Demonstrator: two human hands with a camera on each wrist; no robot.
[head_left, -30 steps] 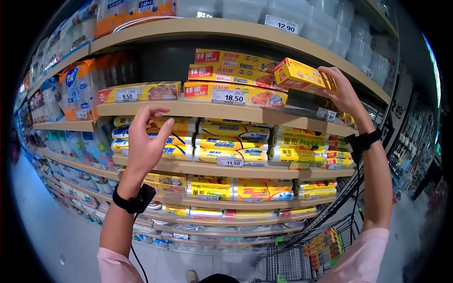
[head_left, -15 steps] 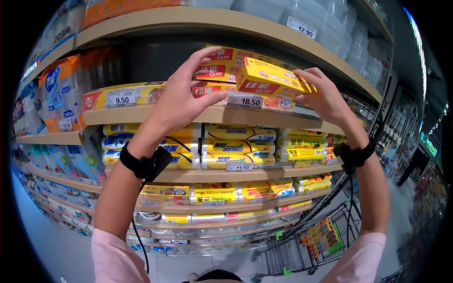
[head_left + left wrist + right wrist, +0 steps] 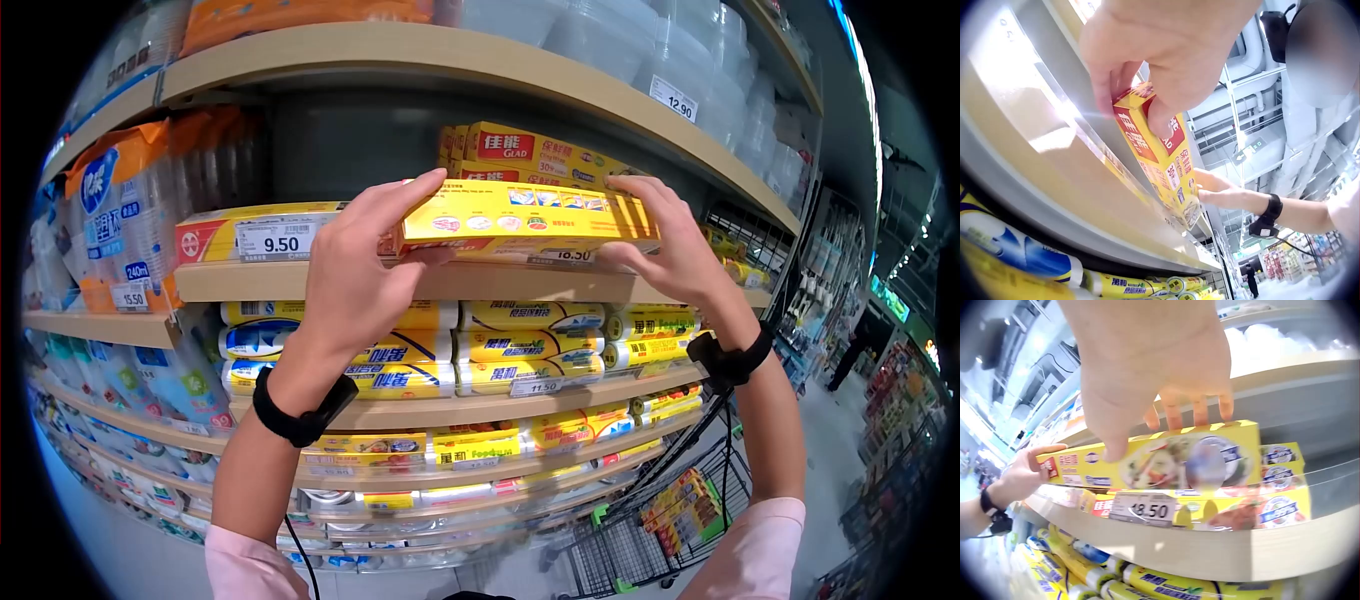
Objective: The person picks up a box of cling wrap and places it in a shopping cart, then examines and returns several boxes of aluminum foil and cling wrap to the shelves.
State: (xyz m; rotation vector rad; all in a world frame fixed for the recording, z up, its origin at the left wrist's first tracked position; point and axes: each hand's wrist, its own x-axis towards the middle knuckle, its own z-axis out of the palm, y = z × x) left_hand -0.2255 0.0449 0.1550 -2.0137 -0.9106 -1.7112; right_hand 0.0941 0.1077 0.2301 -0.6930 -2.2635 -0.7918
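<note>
A long yellow GLAD cling-wrap box [image 3: 530, 212] is held level between both hands, just in front of the shelf edge. The left hand [image 3: 365, 260] grips its left end, thumb on the near side and fingers over the top. At the other end, the right hand [image 3: 675, 240] pinches it between thumb and fingers. The left wrist view shows the left hand [image 3: 1166, 56] round the end of the box [image 3: 1160, 156]. In the right wrist view the fingers of the right hand [image 3: 1154, 381] lie along the top edge of the box [image 3: 1166, 459].
Similar GLAD boxes [image 3: 540, 150] are stacked on the shelf [image 3: 390, 285] behind. A flat yellow box [image 3: 210, 238] lies to the left, by orange-wrapped cups [image 3: 115, 220]. Rolls of bags [image 3: 530, 345] fill the shelf below. A shopping cart [image 3: 620, 545] with boxes stands at lower right.
The box has moved left and down and turned level in the right hand. My left hand has come up from the shelf front and taken hold of its left end.
</note>
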